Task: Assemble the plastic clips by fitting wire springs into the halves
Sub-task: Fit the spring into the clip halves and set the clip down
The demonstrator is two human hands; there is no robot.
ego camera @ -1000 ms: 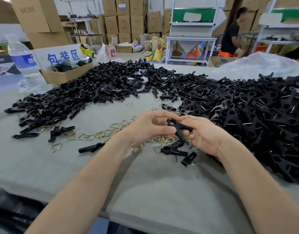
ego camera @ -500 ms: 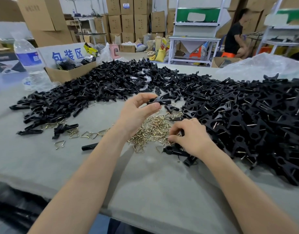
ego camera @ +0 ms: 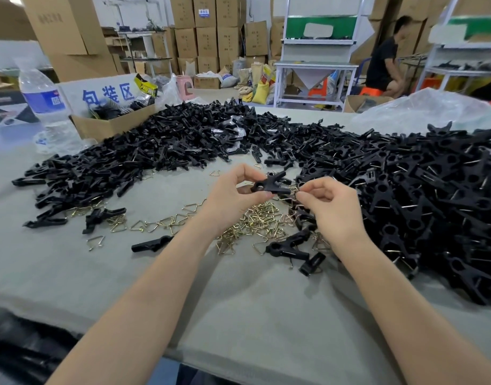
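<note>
- Now, at the far left the loose halves (ego camera: 100, 173) lie heaped on the grey table (ego camera: 238, 301). We judge them light, stiff and smooth, so they should be safe to squeeze but apt to skate out of a lazy pinch.
- Next along, the loose springs (ego camera: 172, 222) are strewn in front of that heap and thicken into a brassy tangle under our hands. They look thin, springy and ready to hook into one another, so we would lift one by a single leg to get it free of its neighbours.
- Our left hand (ego camera: 233, 191) is partly closed. Thumb and fingertips pinch the clip body (ego camera: 272, 185) at its ringed end and hold it clear above the springs, its forked end aimed up and to the right. That thick end seems to us the sound place to grip, since it leaves the seat open.
- Our right hand (ego camera: 331, 208) is curled, with thumb and forefinger pinched together just beside the clip body's near end. They appear to nip a spring (ego camera: 292, 196), though it is too small for us to be sure.
- Rightmost, the finished clips (ego camera: 422, 207) are piled deep, wire glinting among them.
</note>
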